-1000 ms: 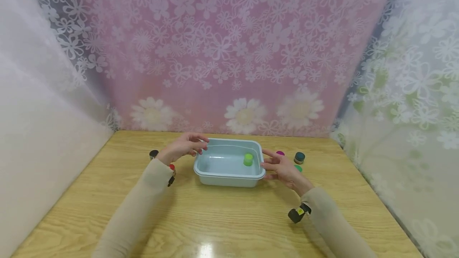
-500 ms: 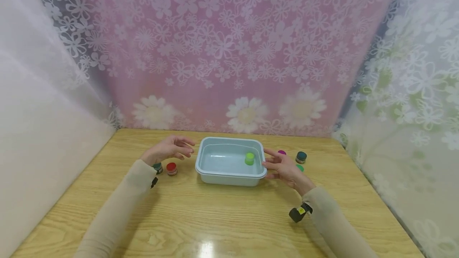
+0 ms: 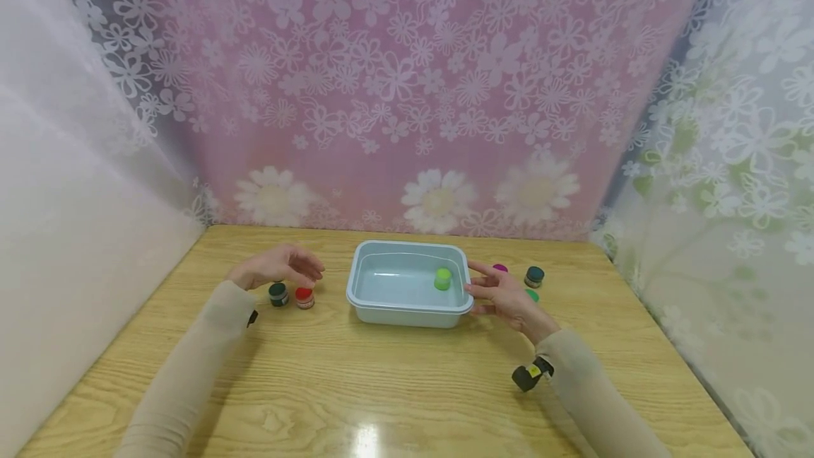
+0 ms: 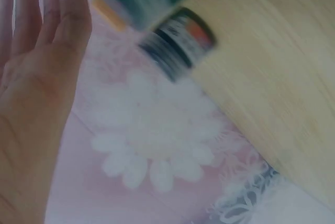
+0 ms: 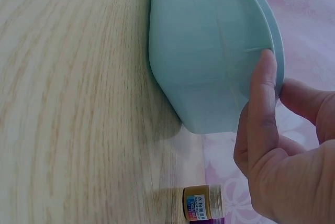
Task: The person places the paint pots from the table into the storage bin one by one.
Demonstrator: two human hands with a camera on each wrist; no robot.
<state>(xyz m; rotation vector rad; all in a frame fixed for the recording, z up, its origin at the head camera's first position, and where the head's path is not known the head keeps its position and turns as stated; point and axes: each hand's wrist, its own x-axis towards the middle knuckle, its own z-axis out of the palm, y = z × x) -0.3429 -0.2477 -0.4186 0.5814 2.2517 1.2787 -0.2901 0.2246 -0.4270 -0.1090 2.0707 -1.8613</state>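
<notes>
One tub (image 3: 407, 317): pale blue, standing on the tabletop (image 3: 407, 387) between the left hand (image 3: 278, 267) and the right hand (image 3: 507, 300).
Tub's feel: looks like thin moulded plastic — light, stiff enough to keep its shape, perhaps giving a little at the walls, and likely to slide if nudged.
Tub's hold: the turned-out rim seems the surest place, thumb over it and fingers below.
Right hand: pinches the rim at the tub's right end, thumb at the edge, fingers against the outer wall.
Left hand: well apart from the tub, over the red jar (image 3: 304, 299), fingers loosely bent, nothing held that shows; whether the thumb touches the lid I cannot tell.
Red jar: upright to the left of the tub, with a dark jar (image 3: 278, 294) just beside it.
Jars' feel: small, rigid, probably light for their size — smooth lid tops may slip, so the sides are the better place to pinch.
Light green jar (image 3: 442, 279): inside the tub near its right end, close to the right hand but apart from it.
Beyond the right hand: a teal jar (image 3: 534, 276), plus a purple lid (image 3: 499, 268) and a green lid (image 3: 533, 295), both partly hidden; the right wrist view adds an ochre jar (image 5: 198, 203).
</notes>
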